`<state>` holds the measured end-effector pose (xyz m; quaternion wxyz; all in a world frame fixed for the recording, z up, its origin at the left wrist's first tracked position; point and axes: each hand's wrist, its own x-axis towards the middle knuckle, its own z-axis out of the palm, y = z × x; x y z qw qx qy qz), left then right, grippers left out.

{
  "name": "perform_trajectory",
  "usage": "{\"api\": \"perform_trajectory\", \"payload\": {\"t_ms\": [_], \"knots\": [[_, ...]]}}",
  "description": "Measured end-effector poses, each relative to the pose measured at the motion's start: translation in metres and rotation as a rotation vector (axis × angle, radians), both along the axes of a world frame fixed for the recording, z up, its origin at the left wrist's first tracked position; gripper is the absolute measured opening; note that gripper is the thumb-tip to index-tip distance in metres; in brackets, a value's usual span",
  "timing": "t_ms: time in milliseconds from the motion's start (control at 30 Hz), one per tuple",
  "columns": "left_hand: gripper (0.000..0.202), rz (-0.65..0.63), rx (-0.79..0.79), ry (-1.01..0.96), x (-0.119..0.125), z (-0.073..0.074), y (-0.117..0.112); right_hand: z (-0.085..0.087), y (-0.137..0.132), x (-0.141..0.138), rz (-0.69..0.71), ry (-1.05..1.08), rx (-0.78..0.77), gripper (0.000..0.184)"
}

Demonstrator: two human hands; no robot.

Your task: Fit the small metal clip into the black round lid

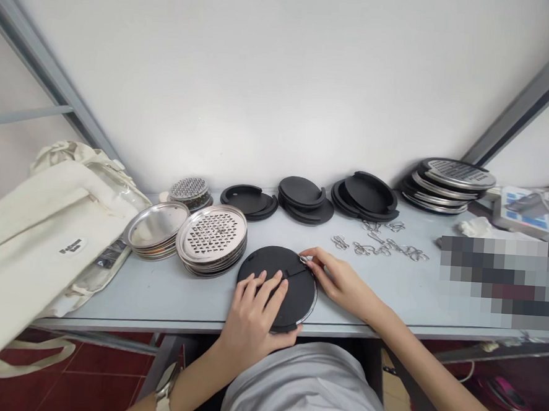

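A round black plastic holder with a thin silver rim along its right side lies at the table's front edge. My left hand presses on it from the left, several fingers across its top and the thumb at its near edge. At the far right edge of the holder, my right hand pinches a small metal wire clip against a straight slot. More wire clips lie loose on the table beyond my right hand.
Left stand stacked metal grater discs, plain metal discs and smaller graters. Black holders line the wall. Stacked graters in holders stand back right. A cream cloth bag covers the left end of the table.
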<state>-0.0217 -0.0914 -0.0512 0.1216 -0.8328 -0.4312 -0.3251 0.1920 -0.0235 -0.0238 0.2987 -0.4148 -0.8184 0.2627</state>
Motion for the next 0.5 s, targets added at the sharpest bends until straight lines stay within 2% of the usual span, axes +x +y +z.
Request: {"api": "perform_trajectory", "payload": {"t_ms": [167, 500], "knots": [[0.054, 0.009, 0.008, 0.007, 0.0001, 0.0001, -0.0002, 0.0024, -0.0005, -0.0003, 0.001, -0.003, 0.036, 0.026], [0.055, 0.012, 0.006, 0.016, -0.0003, -0.001, -0.0003, -0.0045, 0.0018, 0.0012, 0.018, 0.011, 0.092, 0.024]]}}
